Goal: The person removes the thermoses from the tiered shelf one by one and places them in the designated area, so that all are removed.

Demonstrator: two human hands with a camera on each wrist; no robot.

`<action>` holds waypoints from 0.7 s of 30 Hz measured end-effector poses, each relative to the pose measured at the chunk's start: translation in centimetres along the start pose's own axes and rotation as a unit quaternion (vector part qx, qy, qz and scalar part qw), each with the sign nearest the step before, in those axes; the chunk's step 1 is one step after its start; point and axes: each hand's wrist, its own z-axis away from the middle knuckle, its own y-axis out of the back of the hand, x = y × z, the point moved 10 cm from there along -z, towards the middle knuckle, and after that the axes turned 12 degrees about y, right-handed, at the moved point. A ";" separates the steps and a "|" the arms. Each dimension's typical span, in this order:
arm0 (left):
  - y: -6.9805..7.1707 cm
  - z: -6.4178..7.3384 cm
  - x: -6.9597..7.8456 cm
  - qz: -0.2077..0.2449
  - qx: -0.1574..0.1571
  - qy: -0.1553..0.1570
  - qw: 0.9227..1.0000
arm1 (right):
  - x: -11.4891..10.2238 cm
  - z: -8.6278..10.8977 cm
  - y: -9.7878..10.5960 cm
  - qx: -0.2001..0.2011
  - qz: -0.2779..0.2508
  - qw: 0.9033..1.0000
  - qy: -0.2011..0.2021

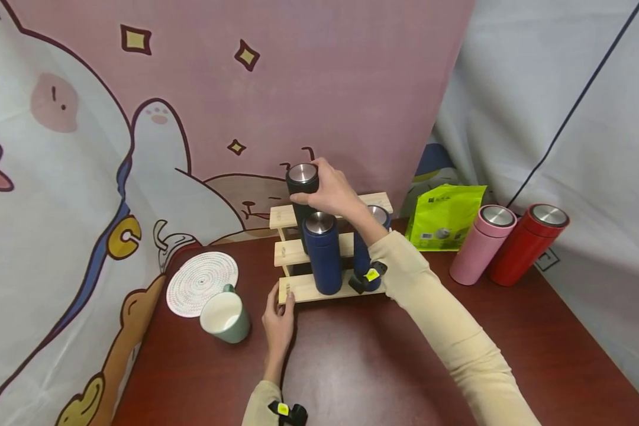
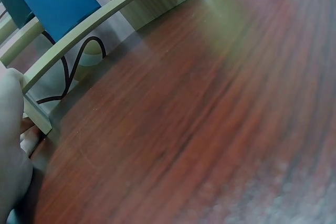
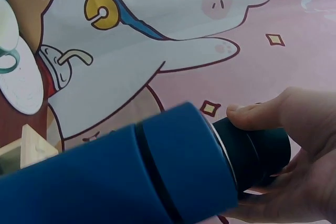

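- Fingers of the right hand (image 1: 332, 188) curl round the upper part of a dark bottle (image 1: 302, 184), thumb across the near side just below its steel-topped lid.
- The dark bottle stands upright at the left half of a three-tiered wooden stand (image 1: 293, 255); its base is hidden, so whether it touches a tier cannot be told.
- Fingers of the left hand (image 1: 279, 319) pinch the left end of the stand's lowest tier, thumb at the front.
- Just in front of the dark bottle, a blue bottle (image 1: 325, 260) sits upright on the lowest tier.
- To its right is a second blue bottle (image 1: 363, 254), partly covered by the right forearm and the black wrist camera (image 1: 359, 283).
- Left of the stand, a pale green mug (image 1: 236, 325) is beside a round woven mat (image 1: 191, 284), overlapping its edge in view.
- Right of the stand, a lime-green bag (image 1: 447, 216) leans upright, with a pink bottle (image 1: 476, 254) and a red bottle (image 1: 524, 251) close together beside it.
- All of this is on a reddish-brown desk (image 1: 362, 361), backed by cartoon-printed cloth (image 1: 351, 89).
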 end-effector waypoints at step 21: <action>0.1 0.0 0.1 0.003 -0.003 0.002 1.000 | 2.6 2.2 3.6 0.050 -0.011 0.999 -0.004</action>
